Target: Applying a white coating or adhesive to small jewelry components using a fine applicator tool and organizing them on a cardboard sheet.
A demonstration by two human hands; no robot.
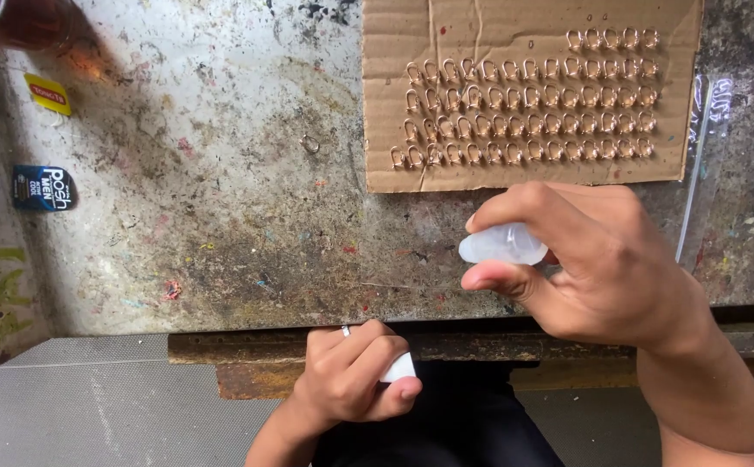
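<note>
My right hand (597, 259) grips a small translucent white plastic bottle (503, 246) between thumb and fingers, held over the worn tabletop just below a cardboard sheet (394, 26). Rows of several small gold-coloured metal rings (524, 108) stand pushed into the cardboard. My left hand (353, 374) sits low at the table's front edge, fingers curled around a small white cap (399, 368). A ring shows on one of its fingers.
One loose gold ring (309, 143) lies on the stained tabletop (178, 216). A brown glass vessel (22, 22) stands at the far left corner. A yellow tag (47, 93) and a dark sachet (42, 188) lie at the left. Clear plastic wrap (706, 130) lies right of the cardboard.
</note>
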